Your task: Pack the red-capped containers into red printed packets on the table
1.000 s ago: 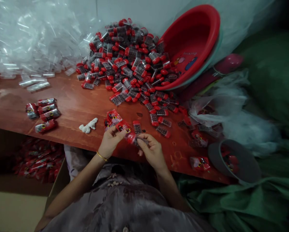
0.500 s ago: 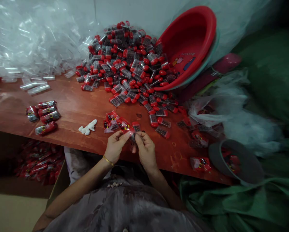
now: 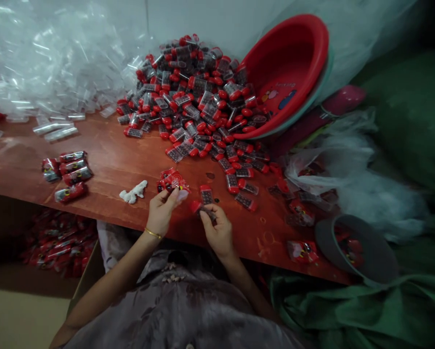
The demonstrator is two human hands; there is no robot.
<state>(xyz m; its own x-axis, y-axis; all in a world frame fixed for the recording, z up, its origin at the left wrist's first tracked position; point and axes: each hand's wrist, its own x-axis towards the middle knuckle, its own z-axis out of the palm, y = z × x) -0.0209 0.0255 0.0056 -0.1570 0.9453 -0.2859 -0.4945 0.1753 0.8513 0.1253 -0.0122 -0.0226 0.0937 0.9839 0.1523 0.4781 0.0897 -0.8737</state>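
Observation:
My left hand (image 3: 160, 212), with a gold bangle at the wrist, is closed in a pinch on a plastic wrapper (image 3: 183, 195) whose pale, shiny end sticks out past the thumb. It sits at the edge of a small pile of red printed wrappers (image 3: 169, 179). To its right, my right hand (image 3: 218, 230) grips a small clear case with a red cap (image 3: 196, 207), the cap pointing left; fingers partly cover its dark contents. A similar red-capped case (image 3: 206, 194) lies on the table just beyond those fingers.
Behind is a heap of red-capped cases (image 3: 192, 111) against a tilted red basin (image 3: 312, 34). Clear plastic pieces (image 3: 57, 63) pile up at left. Several filled packets (image 3: 74, 172) and a white crumpled scrap (image 3: 133, 192) lie nearer. A grey bowl (image 3: 326, 242) stands right; a box of packets (image 3: 63, 245) sits below left.
My hands have drawn apart. The left moved left to the wrapper pile; the right turned the red-capped case so that its cap shows, slightly lower than before.

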